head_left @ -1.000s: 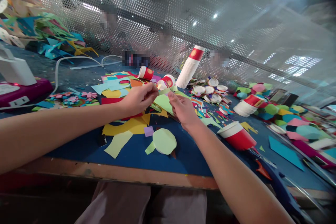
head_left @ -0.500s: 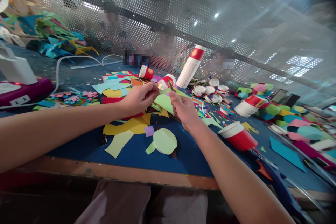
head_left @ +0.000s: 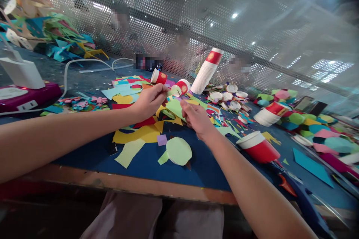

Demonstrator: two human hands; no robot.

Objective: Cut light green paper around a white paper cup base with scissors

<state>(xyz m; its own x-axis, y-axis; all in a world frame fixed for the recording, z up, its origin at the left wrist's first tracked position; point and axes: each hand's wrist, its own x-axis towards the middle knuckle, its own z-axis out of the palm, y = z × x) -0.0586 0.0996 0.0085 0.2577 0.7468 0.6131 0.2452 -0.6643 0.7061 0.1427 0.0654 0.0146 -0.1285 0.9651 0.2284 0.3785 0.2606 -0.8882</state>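
My left hand [head_left: 151,101] pinches a small piece of pale green paper [head_left: 174,91] between thumb and fingertips, above the paper scraps. My right hand [head_left: 198,117] is closed around scissors, mostly hidden in the fist; only a thin bit of blade [head_left: 180,93] shows close to the paper. Beneath both hands lies a heap of coloured paper, with a light green sheet [head_left: 177,108] on top. Nearer me, a pale green paper disc [head_left: 179,151] rests on the blue tabletop beside a small purple square [head_left: 162,140].
A tall stack of paper cups [head_left: 206,71] leans behind my hands. By my right forearm are a red-and-white cup [head_left: 259,147] and a blue glue gun [head_left: 301,194] with an orange trigger. At left, a white charger [head_left: 22,73] sits on a purple power strip [head_left: 42,95]. Perforated metal stands behind.
The scissor blade stood out above my right thumb before; now it shows thinner and lower, against the green paper. The whole view has shifted slightly. Both hands stay close together.
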